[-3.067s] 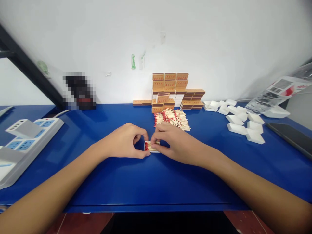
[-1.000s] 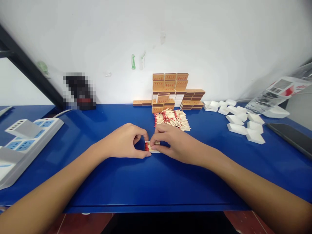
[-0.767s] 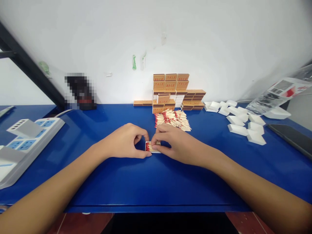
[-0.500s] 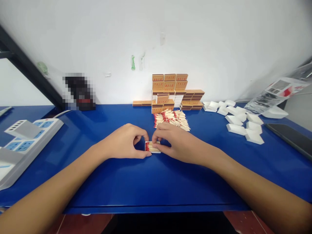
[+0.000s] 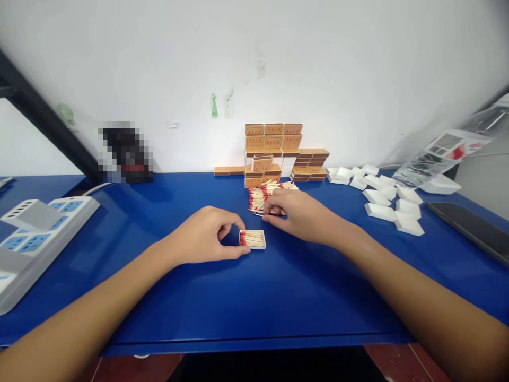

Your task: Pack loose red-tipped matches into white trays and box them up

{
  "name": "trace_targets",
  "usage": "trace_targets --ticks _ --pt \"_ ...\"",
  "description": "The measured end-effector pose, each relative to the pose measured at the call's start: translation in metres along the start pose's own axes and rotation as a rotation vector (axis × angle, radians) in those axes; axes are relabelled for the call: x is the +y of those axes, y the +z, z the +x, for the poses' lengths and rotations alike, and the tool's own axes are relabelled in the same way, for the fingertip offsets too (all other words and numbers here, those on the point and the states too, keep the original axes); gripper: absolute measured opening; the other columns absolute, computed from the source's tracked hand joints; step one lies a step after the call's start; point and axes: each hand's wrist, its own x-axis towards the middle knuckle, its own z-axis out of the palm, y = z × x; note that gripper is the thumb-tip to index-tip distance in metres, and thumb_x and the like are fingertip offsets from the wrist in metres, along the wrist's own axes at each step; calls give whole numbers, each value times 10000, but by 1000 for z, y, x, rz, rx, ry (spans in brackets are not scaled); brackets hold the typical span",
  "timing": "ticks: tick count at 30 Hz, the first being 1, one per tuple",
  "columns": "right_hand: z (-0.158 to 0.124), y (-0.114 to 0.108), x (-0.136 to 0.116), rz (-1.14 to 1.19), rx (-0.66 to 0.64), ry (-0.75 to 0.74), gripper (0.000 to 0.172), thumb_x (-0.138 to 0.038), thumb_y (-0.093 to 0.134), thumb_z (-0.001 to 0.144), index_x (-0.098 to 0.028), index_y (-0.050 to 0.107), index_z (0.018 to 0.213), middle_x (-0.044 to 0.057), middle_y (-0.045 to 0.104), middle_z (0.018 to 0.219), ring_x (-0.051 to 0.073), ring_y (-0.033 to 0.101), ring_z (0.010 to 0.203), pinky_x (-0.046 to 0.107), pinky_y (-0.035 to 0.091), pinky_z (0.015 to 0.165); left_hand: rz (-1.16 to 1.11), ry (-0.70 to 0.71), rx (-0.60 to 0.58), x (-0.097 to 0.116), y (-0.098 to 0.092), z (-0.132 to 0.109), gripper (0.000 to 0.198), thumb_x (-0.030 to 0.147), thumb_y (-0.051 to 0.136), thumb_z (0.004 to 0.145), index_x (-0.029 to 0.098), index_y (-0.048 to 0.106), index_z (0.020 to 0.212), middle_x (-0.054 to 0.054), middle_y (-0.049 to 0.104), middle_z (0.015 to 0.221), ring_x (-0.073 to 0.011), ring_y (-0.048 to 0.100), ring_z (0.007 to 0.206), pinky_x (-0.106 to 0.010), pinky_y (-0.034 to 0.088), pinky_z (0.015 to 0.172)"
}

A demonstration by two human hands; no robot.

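Note:
A small white matchbox tray [image 5: 260,247] holds a layer of matches [image 5: 251,239], their red heads pointing left. Thumb and fingers of my left hand [image 5: 210,233] grip the tray's left end from its near and far sides. Behind it lies a loose heap of red-headed matches [image 5: 256,198]. My right hand [image 5: 296,212] is at the near right edge of this heap with its fingers pinched, covering part of it. A match [image 5: 258,214] sticks out leftward at those fingertips.
Stacked orange matchboxes [image 5: 272,142] stand against the wall behind the heap. Several white empty trays [image 5: 379,211] lie scattered at the right, near a black phone [image 5: 469,228] and a clear plastic bottle [image 5: 437,154]. A power strip [image 5: 43,233] is at the left.
My right hand has moved from the tray back and to the right, onto the match heap, uncovering the tray's right end. My left hand still grips the tray.

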Motion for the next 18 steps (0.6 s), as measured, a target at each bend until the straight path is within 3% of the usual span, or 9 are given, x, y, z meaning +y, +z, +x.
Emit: trace_targets --ticks 4,18 --pt "3 14 -6 -51 -11 16 76 -231 640 985 -178 682 951 72 691 967 198 604 850 311 412 740 34 -18 -37 0 -3 0 308 472 786 838 214 776 1007 71 500 605 -97 474 537 -249 335 551" --pt "8 15 -3 -85 -13 70 181 -290 639 1016 -166 704 1132 103 674 1106 238 638 974 339 445 815 52 -13 -35 1 -3 0 312 488 764 859 209 773 1001 63 515 610 -103 478 537 -251 330 550"
